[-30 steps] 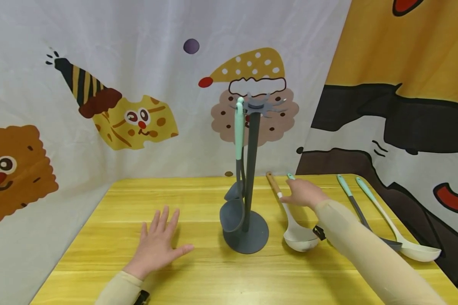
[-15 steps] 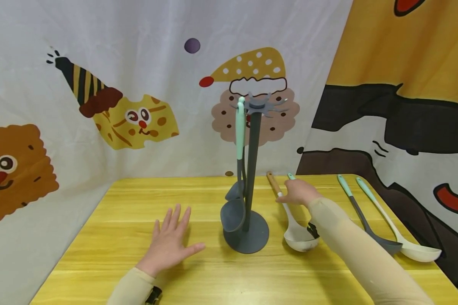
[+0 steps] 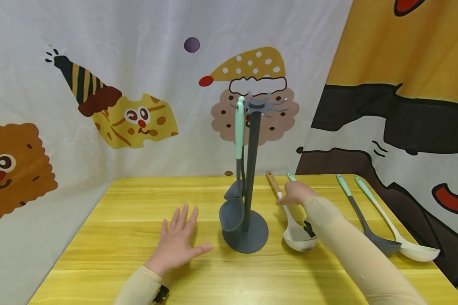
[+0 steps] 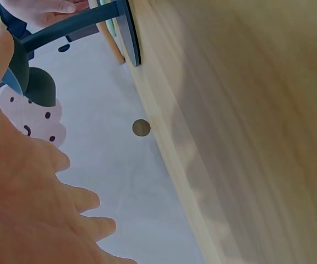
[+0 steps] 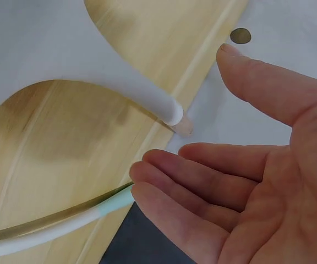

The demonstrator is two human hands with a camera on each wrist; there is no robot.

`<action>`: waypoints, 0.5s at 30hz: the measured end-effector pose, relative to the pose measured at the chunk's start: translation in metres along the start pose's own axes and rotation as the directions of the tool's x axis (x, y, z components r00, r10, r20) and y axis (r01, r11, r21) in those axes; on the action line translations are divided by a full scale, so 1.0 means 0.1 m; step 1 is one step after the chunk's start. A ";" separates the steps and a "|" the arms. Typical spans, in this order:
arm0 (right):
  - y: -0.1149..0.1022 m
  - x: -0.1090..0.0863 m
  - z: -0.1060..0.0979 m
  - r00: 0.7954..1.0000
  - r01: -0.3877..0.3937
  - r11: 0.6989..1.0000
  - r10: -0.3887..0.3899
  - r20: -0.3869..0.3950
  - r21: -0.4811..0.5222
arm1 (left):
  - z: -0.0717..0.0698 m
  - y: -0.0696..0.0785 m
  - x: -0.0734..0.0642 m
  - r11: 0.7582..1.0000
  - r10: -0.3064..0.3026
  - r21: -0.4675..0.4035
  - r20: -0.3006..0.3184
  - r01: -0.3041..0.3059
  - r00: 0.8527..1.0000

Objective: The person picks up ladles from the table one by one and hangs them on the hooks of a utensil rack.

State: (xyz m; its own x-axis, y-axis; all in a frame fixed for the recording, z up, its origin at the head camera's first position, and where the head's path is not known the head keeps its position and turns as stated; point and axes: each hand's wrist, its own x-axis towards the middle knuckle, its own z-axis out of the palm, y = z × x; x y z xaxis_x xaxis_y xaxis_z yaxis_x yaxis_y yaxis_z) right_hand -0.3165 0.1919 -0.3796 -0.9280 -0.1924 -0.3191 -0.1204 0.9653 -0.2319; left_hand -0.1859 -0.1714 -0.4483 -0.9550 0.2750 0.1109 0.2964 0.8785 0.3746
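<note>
My left hand (image 3: pixel 175 243) is spread above the table, left of a dark grey utensil stand (image 3: pixel 253 182), touching nothing that I can see. On the stand hang a grey ladle with a mint handle (image 3: pixel 239 135) and another grey utensil (image 3: pixel 233 191), partly hidden behind it. Right of the stand lies a white ladle with a wooden handle (image 3: pixel 299 241). My right hand (image 3: pixel 297 192) hovers close to that handle, thumb apart from loosely bent fingers; in the right wrist view nothing is between them. Beneath it lies a white utensil with a mint handle (image 5: pixel 117 202), mostly hidden in the head view.
Farther right lie a dark grey ladle (image 3: pixel 385 245) and a white ladle (image 3: pixel 420 253), both with mint handles. The wooden table (image 3: pixel 137 195) ends at a cartoon-printed curtain (image 3: pixel 156 55). Several hooks (image 3: pixel 267 106) ring the stand's top.
My left hand has moved right, nearer to the stand, with fingers still spread. My right hand has shifted slightly left toward the wooden handle. The utensils stay where they were.
</note>
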 end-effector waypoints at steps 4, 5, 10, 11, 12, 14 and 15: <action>0.00 0.03 0.00 1.000 -0.013 1.000 0.013 0.016 0.002 | 0.03 0.02 0.01 1.000 0.009 0.003 0.002 -0.009 1.000; 0.00 0.03 -0.01 1.000 -0.014 1.000 0.014 0.021 -0.001 | 0.04 0.02 0.02 1.000 0.011 0.001 0.002 -0.011 1.000; -0.02 0.07 0.00 1.000 -0.009 1.000 0.009 0.028 -0.006 | 0.06 0.04 0.02 1.000 0.011 0.003 0.032 -0.011 0.999; -0.02 0.08 0.00 1.000 -0.011 1.000 0.011 0.029 -0.004 | 0.06 0.05 0.02 1.000 0.012 0.003 0.041 -0.012 0.999; -0.02 0.09 0.01 1.000 -0.012 1.000 0.012 0.028 -0.001 | 0.07 0.05 0.02 1.000 0.014 0.001 0.050 -0.014 0.999; -0.02 0.10 0.03 0.999 -0.021 1.000 0.020 0.028 0.008 | 0.08 0.07 0.02 1.000 0.023 -0.004 0.062 -0.022 0.998; -0.02 0.11 0.04 0.999 -0.024 1.000 0.024 0.029 0.013 | 0.09 0.08 0.02 1.000 0.029 -0.004 0.064 -0.028 0.998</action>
State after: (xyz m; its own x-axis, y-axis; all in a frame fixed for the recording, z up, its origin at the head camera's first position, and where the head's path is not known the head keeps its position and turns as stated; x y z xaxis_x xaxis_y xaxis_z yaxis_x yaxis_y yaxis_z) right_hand -0.3253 0.1873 -0.3865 -0.9200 -0.1742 -0.3511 -0.0932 0.9674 -0.2355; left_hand -0.1854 -0.1599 -0.4528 -0.9438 0.3247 0.0620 0.3235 0.8688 0.3749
